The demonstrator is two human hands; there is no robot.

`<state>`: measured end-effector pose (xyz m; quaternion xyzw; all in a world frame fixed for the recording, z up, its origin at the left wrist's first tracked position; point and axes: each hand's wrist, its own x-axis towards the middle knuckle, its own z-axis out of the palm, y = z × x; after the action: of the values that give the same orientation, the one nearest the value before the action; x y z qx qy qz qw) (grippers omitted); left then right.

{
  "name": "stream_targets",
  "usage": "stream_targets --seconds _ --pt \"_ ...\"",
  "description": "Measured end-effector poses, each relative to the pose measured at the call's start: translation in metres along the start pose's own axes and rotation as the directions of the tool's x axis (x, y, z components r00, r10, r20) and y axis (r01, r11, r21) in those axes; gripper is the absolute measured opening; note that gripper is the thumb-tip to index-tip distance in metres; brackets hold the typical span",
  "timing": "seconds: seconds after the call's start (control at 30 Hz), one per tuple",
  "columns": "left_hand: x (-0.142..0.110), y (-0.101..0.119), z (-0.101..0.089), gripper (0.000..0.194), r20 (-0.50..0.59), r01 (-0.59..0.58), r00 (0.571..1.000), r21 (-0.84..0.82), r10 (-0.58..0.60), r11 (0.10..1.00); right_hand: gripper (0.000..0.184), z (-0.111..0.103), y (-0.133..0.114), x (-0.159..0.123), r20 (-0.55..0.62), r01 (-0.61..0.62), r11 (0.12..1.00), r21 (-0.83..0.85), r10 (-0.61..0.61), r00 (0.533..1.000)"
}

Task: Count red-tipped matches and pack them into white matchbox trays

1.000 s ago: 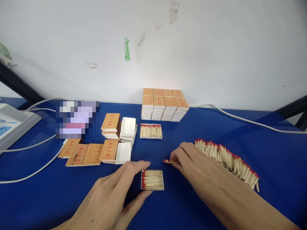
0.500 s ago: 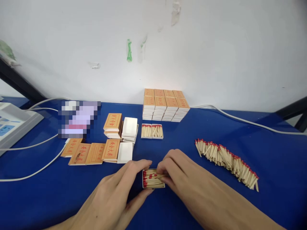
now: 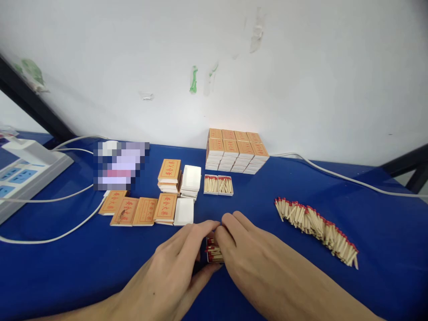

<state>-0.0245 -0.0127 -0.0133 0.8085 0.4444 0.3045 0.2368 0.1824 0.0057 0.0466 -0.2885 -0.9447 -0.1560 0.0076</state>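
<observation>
A small white matchbox tray (image 3: 214,252) of red-headed matches lies at the front middle of the blue table. My left hand (image 3: 182,256) grips it by its two long sides, thumb on the near side and fingers on the far side. Over the tray's right half curls my right hand (image 3: 245,249), its fingers bent down close to the left fingertips. What those fingers hold, if anything, is hidden behind the hand, as is that half of the tray. A long heap of loose matches (image 3: 317,227) lies to the right of my right hand.
Stacked orange matchboxes (image 3: 236,149) stand against the wall, with two filled trays (image 3: 218,185) before them. Orange sleeves (image 3: 143,211) and white trays (image 3: 183,211) lie left of centre. Further left are a power strip (image 3: 30,174), white cables (image 3: 80,223) and a blurred-out object (image 3: 122,165).
My right hand has moved left over the tray and now covers its right half; the matches pinched in it earlier no longer show. The view has shifted slightly left.
</observation>
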Motion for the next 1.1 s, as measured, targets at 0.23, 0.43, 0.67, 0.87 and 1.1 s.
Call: stream_targets --seconds 0.23,0.43,0.67,0.87,1.1 --pt "-0.003 0.003 -0.002 0.040 -0.014 0.003 1.000 -0.003 -0.003 1.000 0.023 0.005 0.017 -0.028 0.049 -0.143 0.920 0.364 0.134 0.990" --pt "-0.001 0.005 -0.009 0.023 0.044 -0.022 0.999 -0.028 0.023 0.999 0.010 0.014 0.029 -0.044 0.300 -0.409 0.517 0.752 0.284 0.911" --pt "0.001 0.001 -0.012 0.017 0.086 0.005 0.996 -0.089 0.003 0.996 0.016 0.021 0.031 -0.038 0.299 -0.389 0.272 0.880 0.320 0.899" --pt "0.001 0.003 -0.013 0.015 0.065 -0.049 0.996 -0.089 0.055 0.995 0.015 0.020 0.028 -0.035 0.313 -0.397 0.224 0.890 0.333 0.890" --pt "-0.001 0.006 -0.012 0.013 0.051 -0.101 0.993 -0.092 0.106 0.991 0.023 0.018 0.028 -0.037 0.352 -0.429 0.199 0.881 0.329 0.876"
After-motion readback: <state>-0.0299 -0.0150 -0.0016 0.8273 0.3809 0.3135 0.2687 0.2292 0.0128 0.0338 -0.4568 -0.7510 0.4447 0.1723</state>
